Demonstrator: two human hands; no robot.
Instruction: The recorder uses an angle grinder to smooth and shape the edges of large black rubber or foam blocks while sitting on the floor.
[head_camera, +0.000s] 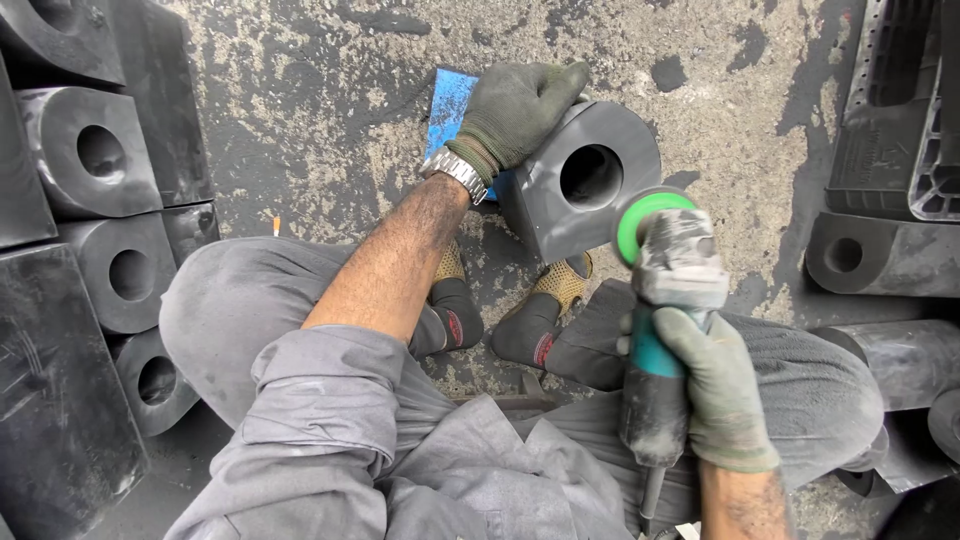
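— While we sit on the dusty floor (330, 90), where is our grey block (585, 180)?

— It stands on the floor just past our shoes (500, 315), near the far edge, with its round hole facing us. A blue pad (450, 105) lies under its far side.

— What does our left hand (515, 110) do?

— It lies on top of the block, gloved fingers curled over the edge.

— And our right hand (715, 385)?

— Its fingers are wrapped tight around the grinder (665, 320). The green disc (645, 220) touches the block's near right edge.

— What else do we see?

— More dark blocks (95, 200) are stacked along the left side.
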